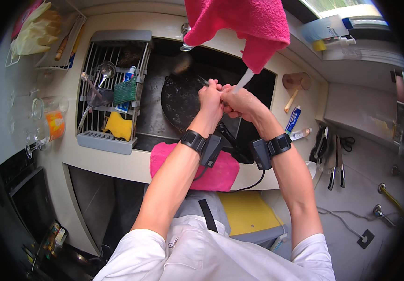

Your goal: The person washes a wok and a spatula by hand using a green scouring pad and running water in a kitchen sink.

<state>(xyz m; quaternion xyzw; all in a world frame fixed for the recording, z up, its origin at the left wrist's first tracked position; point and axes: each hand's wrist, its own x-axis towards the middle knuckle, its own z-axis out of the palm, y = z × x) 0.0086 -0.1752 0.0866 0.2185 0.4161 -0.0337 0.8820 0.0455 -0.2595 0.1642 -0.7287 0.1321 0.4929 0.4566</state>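
My left hand (212,100) and my right hand (241,102) meet over the sink, fingers curled against each other. A stream of water (244,80) runs down onto my right hand. Whether anything lies between the fingers is hidden. Beneath my hands sits a black frying pan (178,102), wet with droplets, in the dark sink (149,121). Its black handle (230,137) points towards me, over the front of the basin. A pink towel (244,24) hangs above the stream and hides where the water comes out. Beyond the pan is a blurred brownish thing (182,64).
Left of the pan, a drying rack (105,137) holds a ladle (107,70), a green scouring pad (124,91) and a yellow sponge (118,126). A pink cloth (163,158) drapes over the counter's front edge. Knives (336,158) and scissors (347,143) hang at right.
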